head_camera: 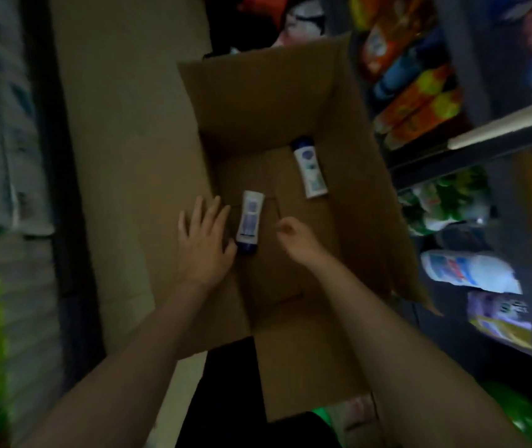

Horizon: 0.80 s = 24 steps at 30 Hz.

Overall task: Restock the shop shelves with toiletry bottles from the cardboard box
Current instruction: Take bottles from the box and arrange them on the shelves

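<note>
The cardboard box [290, 101] fills the middle of the frame, its flaps folded outward so both arms can reach down to the floor of it, and it sits in a narrow aisle between shelving at the left edge and the stocked shelves [497, 130] at the right, presumably so that bottles travel only a short way. Only two toiletry bottles are visible inside, which suggests the job is nearly finished. The nearer bottle [249, 221] lies flat at the lower left of the box floor, dark cap toward the bottom of the frame. The left hand [204, 240] is beside it with its fingers straight and spread; its thumb side looks to be at or just touching the cap end, probably readying to close round the bottle, though blur hides any real contact. The right hand [293, 236] hovers just right of the same bottle, apart from it, with fingers loosely curled and holding nothing that can be seen. The second bottle [309, 168] lies flat at the upper right of the box floor, well apart from both hands, cap toward the top of the frame. The bright packets on the right-hand shelves are too blurred to identify.
</note>
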Each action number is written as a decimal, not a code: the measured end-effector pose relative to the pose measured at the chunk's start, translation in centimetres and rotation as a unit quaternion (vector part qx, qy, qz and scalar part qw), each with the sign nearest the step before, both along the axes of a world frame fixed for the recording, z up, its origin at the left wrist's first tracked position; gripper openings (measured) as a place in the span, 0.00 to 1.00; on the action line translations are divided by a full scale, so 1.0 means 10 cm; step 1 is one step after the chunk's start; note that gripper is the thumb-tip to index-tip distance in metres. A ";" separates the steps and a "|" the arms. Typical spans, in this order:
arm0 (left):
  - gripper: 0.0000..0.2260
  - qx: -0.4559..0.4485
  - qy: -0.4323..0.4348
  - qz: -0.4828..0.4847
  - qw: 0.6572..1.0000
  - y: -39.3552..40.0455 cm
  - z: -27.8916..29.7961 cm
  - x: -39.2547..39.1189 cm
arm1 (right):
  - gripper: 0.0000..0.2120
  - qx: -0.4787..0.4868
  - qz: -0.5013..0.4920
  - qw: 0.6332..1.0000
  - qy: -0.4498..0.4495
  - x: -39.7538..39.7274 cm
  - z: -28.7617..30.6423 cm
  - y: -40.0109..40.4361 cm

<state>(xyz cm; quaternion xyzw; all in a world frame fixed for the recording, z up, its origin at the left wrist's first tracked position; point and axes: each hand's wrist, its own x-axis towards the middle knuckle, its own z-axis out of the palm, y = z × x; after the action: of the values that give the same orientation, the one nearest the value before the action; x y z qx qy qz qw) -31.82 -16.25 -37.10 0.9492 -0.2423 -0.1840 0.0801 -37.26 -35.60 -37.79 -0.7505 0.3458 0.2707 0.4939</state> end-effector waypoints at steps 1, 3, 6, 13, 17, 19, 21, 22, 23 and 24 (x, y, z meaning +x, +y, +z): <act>0.30 0.000 -0.012 -0.002 1.000 0.01 -0.09 0.02 | 0.15 0.016 0.029 0.999 -0.008 0.10 -0.16 0.07; 0.31 -0.024 -0.037 0.006 0.999 0.04 -0.24 0.01 | 0.23 0.048 0.075 0.996 -0.007 0.31 -0.41 0.22; 0.32 -0.055 -0.055 0.017 0.997 0.13 -0.39 -0.01 | 0.25 0.001 0.147 0.988 0.043 0.54 -0.75 0.41; 0.34 -0.067 -0.063 0.036 0.995 0.47 -0.53 0.01 | 0.21 -0.099 0.170 0.979 0.052 0.50 -1.17 0.67; 0.33 -0.043 -0.066 0.025 0.997 0.42 -0.49 0.01 | 0.11 -0.126 0.128 0.983 0.036 0.35 -1.05 0.64; 0.33 -0.039 -0.066 0.015 0.997 0.31 -0.44 0.00 | 0.09 -0.094 0.062 0.993 0.028 0.28 -0.94 0.54; 0.32 -0.038 -0.064 0.004 0.997 0.16 -0.35 -0.02 | 0.15 -0.012 0.010 1.000 0.020 0.22 -0.70 0.41; 0.32 -0.037 -0.054 0.004 0.998 0.09 -0.29 -0.02 | 0.22 0.038 -0.017 0.999 0.019 0.19 -0.53 0.34; 0.32 -0.040 -0.037 0.011 0.998 0.03 -0.22 -0.03 | 0.29 0.084 -0.057 0.995 0.018 0.14 -0.35 0.27; 0.32 -0.048 -0.016 0.022 0.998 -0.02 -0.13 -0.04 | 0.33 0.127 -0.100 0.987 0.023 0.08 -0.13 0.20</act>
<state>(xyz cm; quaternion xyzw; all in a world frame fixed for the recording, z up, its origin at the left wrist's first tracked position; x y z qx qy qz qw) -32.26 -16.43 -38.42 0.9523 -0.2306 -0.1557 0.1256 -36.44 -33.58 -39.09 -0.6370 0.3933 0.2782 0.6018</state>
